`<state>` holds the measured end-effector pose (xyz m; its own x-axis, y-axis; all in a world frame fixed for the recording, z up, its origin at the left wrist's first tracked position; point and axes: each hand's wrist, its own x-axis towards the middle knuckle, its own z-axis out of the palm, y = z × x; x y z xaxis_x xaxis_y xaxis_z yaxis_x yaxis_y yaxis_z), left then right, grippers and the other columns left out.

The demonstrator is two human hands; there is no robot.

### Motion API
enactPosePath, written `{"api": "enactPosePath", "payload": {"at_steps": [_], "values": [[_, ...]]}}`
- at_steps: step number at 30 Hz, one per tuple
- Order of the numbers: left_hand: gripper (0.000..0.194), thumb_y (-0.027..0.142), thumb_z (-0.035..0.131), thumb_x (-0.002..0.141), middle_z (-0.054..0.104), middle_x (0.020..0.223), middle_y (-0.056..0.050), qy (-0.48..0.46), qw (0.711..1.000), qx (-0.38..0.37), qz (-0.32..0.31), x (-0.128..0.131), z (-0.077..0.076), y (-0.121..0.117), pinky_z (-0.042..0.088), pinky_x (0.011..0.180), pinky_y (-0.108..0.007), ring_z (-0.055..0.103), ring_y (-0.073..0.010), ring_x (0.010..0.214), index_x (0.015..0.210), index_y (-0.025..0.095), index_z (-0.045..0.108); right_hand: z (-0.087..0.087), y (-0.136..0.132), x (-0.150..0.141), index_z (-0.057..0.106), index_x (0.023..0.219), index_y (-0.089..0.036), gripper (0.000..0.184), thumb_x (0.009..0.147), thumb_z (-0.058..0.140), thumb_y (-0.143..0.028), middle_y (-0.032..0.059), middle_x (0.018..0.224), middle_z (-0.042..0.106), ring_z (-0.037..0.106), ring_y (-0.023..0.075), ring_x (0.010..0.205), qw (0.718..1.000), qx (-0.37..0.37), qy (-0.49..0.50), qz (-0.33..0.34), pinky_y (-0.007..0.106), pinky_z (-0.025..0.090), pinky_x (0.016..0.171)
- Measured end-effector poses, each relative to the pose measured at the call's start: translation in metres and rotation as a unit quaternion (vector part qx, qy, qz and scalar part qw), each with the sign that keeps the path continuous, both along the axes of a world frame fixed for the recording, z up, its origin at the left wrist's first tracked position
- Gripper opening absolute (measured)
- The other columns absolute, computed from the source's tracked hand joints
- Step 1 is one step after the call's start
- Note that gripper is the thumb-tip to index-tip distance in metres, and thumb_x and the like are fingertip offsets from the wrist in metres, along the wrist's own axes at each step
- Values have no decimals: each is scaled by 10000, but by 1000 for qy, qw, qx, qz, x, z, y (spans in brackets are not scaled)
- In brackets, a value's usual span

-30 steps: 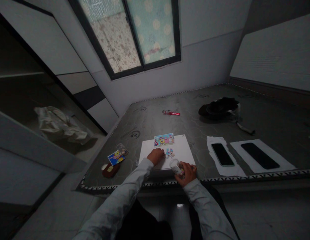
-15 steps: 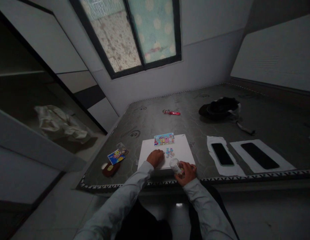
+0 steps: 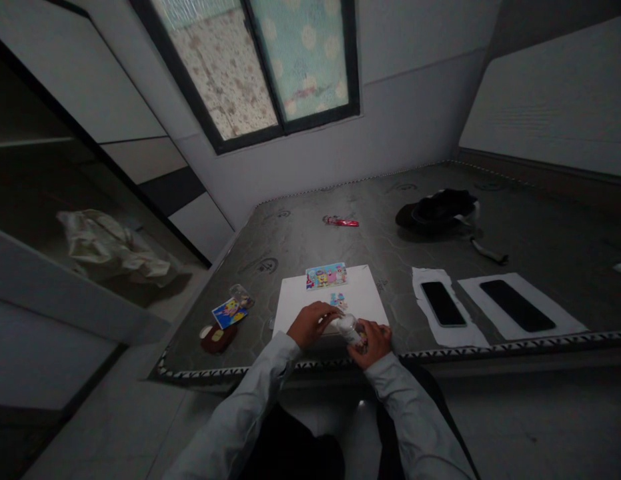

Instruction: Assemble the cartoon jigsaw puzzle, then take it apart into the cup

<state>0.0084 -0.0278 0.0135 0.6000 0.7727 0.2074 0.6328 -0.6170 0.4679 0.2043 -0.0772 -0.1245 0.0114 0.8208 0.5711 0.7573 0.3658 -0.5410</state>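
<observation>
My right hand (image 3: 374,343) is wrapped round a small clear jar (image 3: 347,328) that lies tilted, its mouth toward my left hand, with small colourful bits inside. My left hand (image 3: 313,323) is closed, its fingertips at the jar's mouth. Something whitish shows by those fingertips, too blurred to name. Both hands are over the near edge of a white box (image 3: 290,297). On the box lie a small cluster of blue and brown cartoon pieces (image 3: 339,301) and, behind it, a colourful cartoon card (image 3: 326,276).
Left on the grey mattress (image 3: 270,233) are a blue cartoon card (image 3: 229,312), a clear plastic piece (image 3: 241,295) and a brown case (image 3: 219,339). A red packet (image 3: 345,223) and a dark cap (image 3: 435,212) lie farther back. Two phones (image 3: 443,304) rest on white sheets at right.
My left hand has come off the box top and moved right and toward me, to the jar's mouth. My right hand keeps its hold on the jar. The view has shifted slightly.
</observation>
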Motion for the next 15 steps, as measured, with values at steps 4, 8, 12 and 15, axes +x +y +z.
{"api": "enactPosePath", "payload": {"at_steps": [4,8,12,15], "values": [[285,349,491,953,667,1092,-76,69,995,-5,-68,14,10,-7,485,890,-260,625,-154,972,1095,245,716,-3,2,1,528,1152,-201,549,647,618,-396,59,1021,662,580,249,954,1000,0,-14,-5,409,289,911],[263,270,534,930,718,1009,-56,91,991,-50,-83,21,11,-2,480,834,-228,665,-146,898,1112,248,722,0,1,0,520,1143,-200,536,648,606,-387,68,1021,662,589,248,952,1000,1,-10,-3,412,290,913],[224,324,590,899,764,916,-25,72,993,-87,-35,21,10,0,483,773,-224,691,-146,786,1034,257,756,1,0,-1,519,1133,-204,522,654,601,-393,75,1050,655,591,250,969,1000,3,1,-6,420,284,926],[263,377,580,902,764,916,-22,9,992,-123,0,21,5,1,502,716,-217,668,-113,639,1044,232,748,1,0,-1,517,1141,-206,535,651,609,-398,71,1056,655,592,252,970,1000,3,1,-5,416,289,924]]}}
